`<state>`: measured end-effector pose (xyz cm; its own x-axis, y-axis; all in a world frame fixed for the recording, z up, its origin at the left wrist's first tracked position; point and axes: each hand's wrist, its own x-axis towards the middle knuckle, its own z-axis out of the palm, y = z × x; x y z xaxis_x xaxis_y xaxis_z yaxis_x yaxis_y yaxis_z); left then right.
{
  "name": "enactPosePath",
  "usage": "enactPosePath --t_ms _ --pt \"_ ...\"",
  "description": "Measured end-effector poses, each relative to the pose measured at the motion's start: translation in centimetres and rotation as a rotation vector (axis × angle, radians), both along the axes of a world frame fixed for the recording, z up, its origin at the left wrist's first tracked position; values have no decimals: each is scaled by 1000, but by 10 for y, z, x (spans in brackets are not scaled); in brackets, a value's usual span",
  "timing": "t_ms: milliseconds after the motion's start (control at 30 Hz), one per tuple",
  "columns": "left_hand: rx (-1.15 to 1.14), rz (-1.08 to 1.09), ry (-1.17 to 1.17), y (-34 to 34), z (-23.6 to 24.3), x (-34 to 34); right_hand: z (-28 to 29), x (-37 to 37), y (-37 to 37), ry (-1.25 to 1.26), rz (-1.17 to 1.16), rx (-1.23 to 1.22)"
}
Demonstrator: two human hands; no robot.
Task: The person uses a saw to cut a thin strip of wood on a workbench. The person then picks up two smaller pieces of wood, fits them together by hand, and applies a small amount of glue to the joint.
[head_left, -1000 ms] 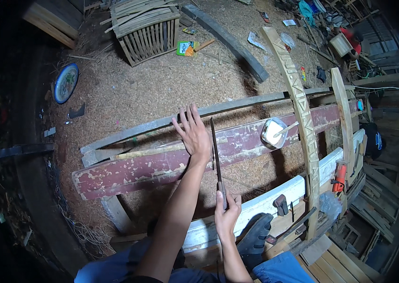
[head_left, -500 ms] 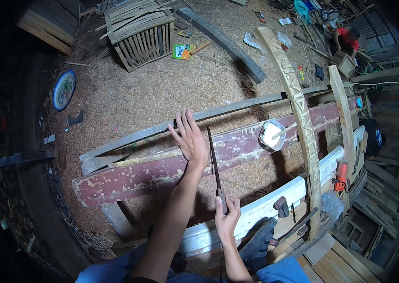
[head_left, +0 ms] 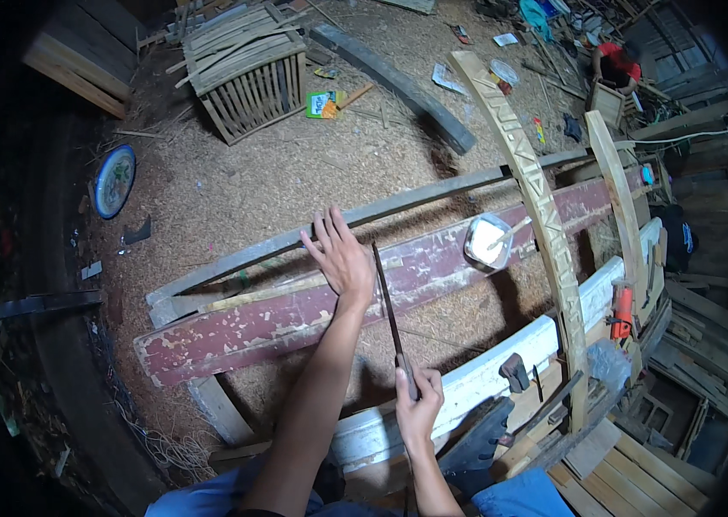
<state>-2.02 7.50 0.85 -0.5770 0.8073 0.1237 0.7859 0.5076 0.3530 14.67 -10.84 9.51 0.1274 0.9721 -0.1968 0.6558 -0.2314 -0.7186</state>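
Observation:
My left hand (head_left: 346, 269) lies flat with fingers spread on the worn red-painted plank (head_left: 235, 336), its fingertips near the grey beam (head_left: 433, 189) behind. In my right hand (head_left: 420, 405) is the handle of a hand saw (head_left: 388, 297). The saw's long, narrow, rust-brown blade appears almost edge-on and crosses the plank just right of my left hand. Its teeth do not show. Farther right on the plank sits a clear square tub (head_left: 476, 256) of white stuff with a stick in it.
A carved curved beam (head_left: 538, 185) and a plain one (head_left: 618, 185) rise at the right. Near me lie a white beam (head_left: 476, 370) and a red-orange tool (head_left: 622, 312). A slatted wooden crate (head_left: 243, 90) stands far left. Far right, a person (head_left: 618, 65) handles a wooden piece.
The view has shifted slightly. My right hand and the saw have come a little toward me, while my left hand stays pressed on the plank. The far person has bent over the wooden piece.

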Motion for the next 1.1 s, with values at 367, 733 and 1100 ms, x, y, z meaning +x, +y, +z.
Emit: enactPosePath --t_ms 367,733,1100 --pt "37 19 -28 5 -3 -2 29 14 19 62 -41 39" --pt "92 17 2 0 0 -2 17 -30 87 140 -81 169" --pt "51 20 -15 3 1 -7 -14 -65 116 119 12 168"
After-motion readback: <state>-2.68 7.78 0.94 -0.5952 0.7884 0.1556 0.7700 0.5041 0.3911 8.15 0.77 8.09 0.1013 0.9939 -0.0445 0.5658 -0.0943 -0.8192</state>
